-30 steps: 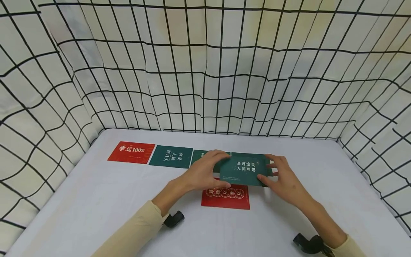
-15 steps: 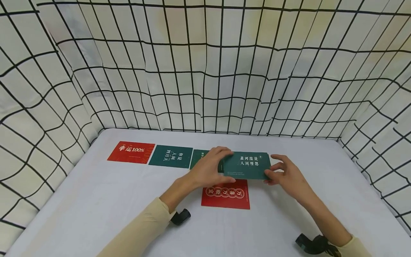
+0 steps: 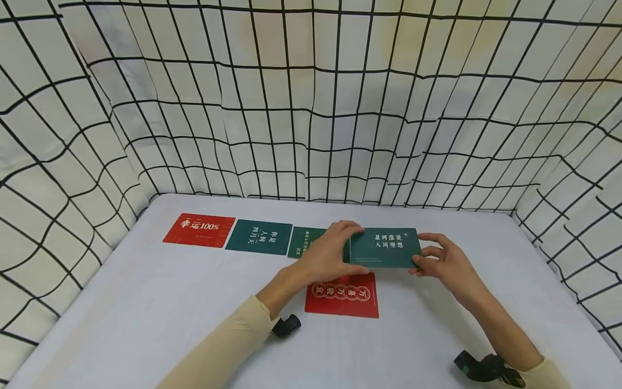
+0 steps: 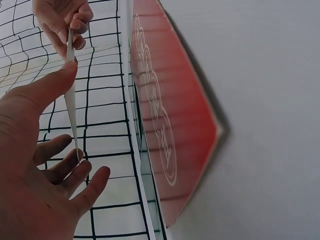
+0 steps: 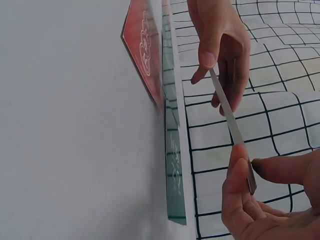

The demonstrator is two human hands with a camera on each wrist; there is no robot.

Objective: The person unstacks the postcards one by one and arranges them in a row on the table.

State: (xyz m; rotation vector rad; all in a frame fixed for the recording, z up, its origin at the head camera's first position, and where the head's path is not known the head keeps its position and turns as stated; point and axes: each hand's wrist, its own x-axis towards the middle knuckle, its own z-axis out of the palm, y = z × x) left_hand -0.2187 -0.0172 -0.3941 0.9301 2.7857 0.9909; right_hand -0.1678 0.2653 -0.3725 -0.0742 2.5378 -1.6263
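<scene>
Both hands hold a dark green card (image 3: 386,258) with white characters, raised over the table. My left hand (image 3: 326,253) grips its left end by the long edges, thumb at the near edge and fingers at the far one. At the right end, my right hand (image 3: 452,267) pinches the near corner between thumb and fingers. Both wrist views show this card edge-on, as a thin pale strip (image 5: 229,117). Below it on the table lies another green card (image 5: 175,175), mostly hidden from the head view. A red card (image 3: 342,303) lies nearer, partly under my left hand.
Leftward along the far side, a row holds a red card (image 3: 199,231), a green card (image 3: 258,237) and a green card (image 3: 298,243) partly covered by my left hand. White cloth covers the table (image 3: 146,313). Black netting (image 3: 311,113) rises behind and at both sides.
The held green card has moved right and slightly away, both hands with it. My right hand went from fingers spread around its right end to a pinch at the near corner.
</scene>
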